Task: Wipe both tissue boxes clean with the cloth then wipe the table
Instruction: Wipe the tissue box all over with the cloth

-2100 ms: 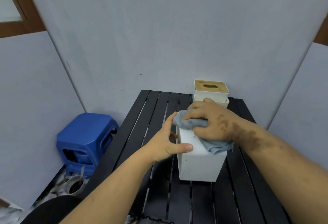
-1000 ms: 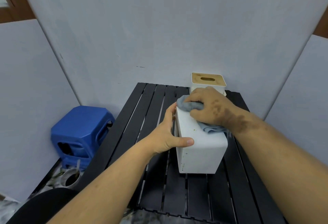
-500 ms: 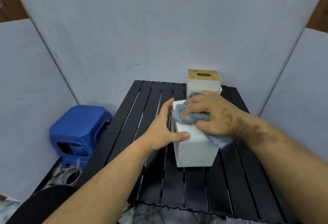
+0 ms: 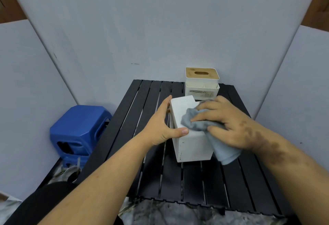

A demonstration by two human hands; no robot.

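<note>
A white tissue box [image 4: 193, 144] stood on the black slatted tabletop [image 4: 160, 180], near its middle, its blank top face turned up. The left hand [image 4: 162, 128] steadied it from the left side: the fingers lay straight along the box's left wall and the thumb [image 4: 179, 132] pressed flat across the near top edge, so the grip was spread against the box rather than curled round it. The right hand [image 4: 229, 126] rested on the right part of the box top with a grey cloth [image 4: 197, 121] bunched beneath it. Its fingers were bent over the cloth and pressed it onto the box, the thumb holding the near fold; a loose tail of the cloth hung down past the box's right wall, over the tabletop.

Behind the white box, at the far edge of the tabletop and close to the wall, stood a second tissue box [image 4: 202, 82], cream-coloured with a wooden lid that had an oval slot. It had a compartment on its front with a small label. The two boxes were near each other; whether they touched could not be told.

Left of the tabletop, lower down, a blue plastic stool [image 4: 78, 130] sat on the floor against grey wall panels [image 4: 124, 29].
</note>
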